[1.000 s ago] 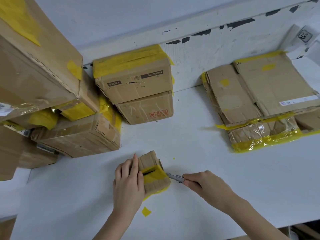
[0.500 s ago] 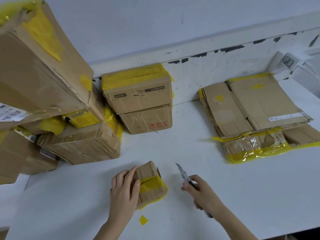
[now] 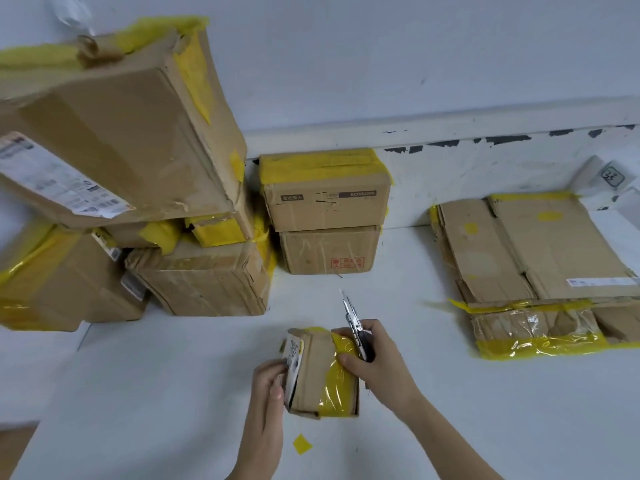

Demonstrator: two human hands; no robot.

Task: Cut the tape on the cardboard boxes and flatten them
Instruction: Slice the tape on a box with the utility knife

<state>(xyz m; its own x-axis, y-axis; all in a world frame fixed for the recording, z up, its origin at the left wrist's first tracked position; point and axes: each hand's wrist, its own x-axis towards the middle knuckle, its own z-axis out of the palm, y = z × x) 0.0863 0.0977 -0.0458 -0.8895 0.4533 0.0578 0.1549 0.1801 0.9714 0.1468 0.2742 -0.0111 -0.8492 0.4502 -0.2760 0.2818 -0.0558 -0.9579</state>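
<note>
A small cardboard box (image 3: 318,372) wrapped in yellow tape (image 3: 337,386) sits low in the frame's centre, a white label (image 3: 292,358) on its left face.

Bright, even overhead light is washing the white bench (image 3: 485,410); shadows are lying soft, while wide-angle distortion is bending blurred left edges.

Brown cardboard, yellow tape, white table.
I see the small brown box (image 3: 320,372) banded with glossy yellow tape (image 3: 337,386); the table (image 3: 485,410) is white.

My one head camera looks forward and down, close over my hands (image 3: 375,363) at the table's (image 3: 450,427) near edge, taking in boxes (image 3: 325,209) against the wall (image 3: 381,57) beyond.
</note>
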